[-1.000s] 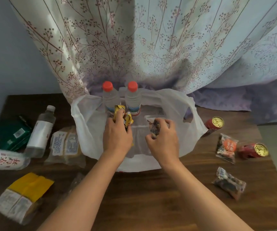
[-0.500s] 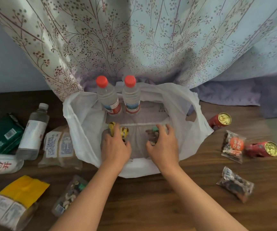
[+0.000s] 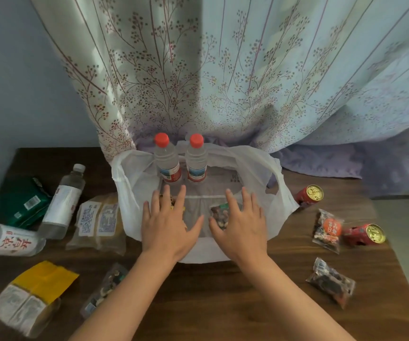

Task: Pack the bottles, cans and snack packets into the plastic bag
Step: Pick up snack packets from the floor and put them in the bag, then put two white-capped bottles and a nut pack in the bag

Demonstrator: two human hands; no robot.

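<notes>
Dark wooden table (image 3: 223, 303) in front of me, flowered curtain (image 3: 223, 82) hanging behind it. Far left, a green packet (image 3: 18, 200), a clear bottle with a white cap (image 3: 63, 198) lying tilted, and a white-labelled bottle (image 3: 9, 241) on its side at the edge of view. Just beside those, a flat pale snack packet (image 3: 99, 221), and nearer me a yellow-topped pack (image 3: 31, 295) and a small bag of mixed nuts (image 3: 105, 289).

Centre now: the white plastic bag (image 3: 129, 193) sits wide open, two red-capped bottles (image 3: 167, 159) standing upright at its back. My left hand (image 3: 166, 227) is spread flat, fingers apart, gripping nothing, over a small yellowish packet inside the bag. My right hand (image 3: 241, 226) is equally splayed and empty, hovering over a nut packet (image 3: 219, 215) on the bag's floor.

Right side: a red can (image 3: 309, 195) tipped against the bag's outer wall, an orange-labelled snack packet (image 3: 327, 230), a second red can (image 3: 364, 235) on its side, and a dark snack packet (image 3: 330, 283) nearest me.

I'd say two packets are just in, so this drop-off looks done. Plenty still outside. Next, each hand reaches outward for whatever's closest, and the round cans may roll.
</notes>
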